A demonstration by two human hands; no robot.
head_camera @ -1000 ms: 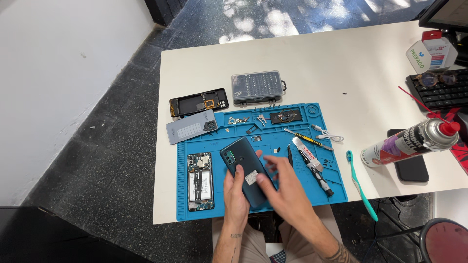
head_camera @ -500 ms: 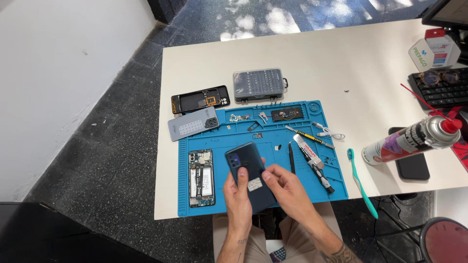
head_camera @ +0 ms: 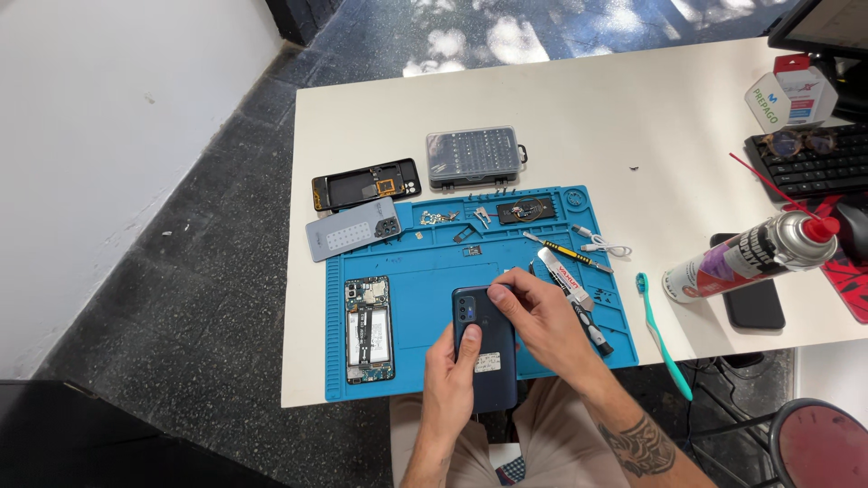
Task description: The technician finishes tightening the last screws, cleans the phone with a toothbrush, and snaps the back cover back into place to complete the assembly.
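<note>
Head view: the left hand (head_camera: 455, 375) grips a dark blue phone (head_camera: 486, 348) (back side up) from below, thumb lying on its back, over the near edge of the blue work mat (head_camera: 425, 271). The right hand (head_camera: 541, 318) pinches the phone's top edge with its fingertips (head_camera: 499, 292). An opened phone (head_camera: 368, 329) lies just left.

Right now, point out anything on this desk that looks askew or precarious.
The spray can with the red cap lies on its side, partly over a black phone near the white table's front edge. The turquoise toothbrush overhangs that edge.
</note>
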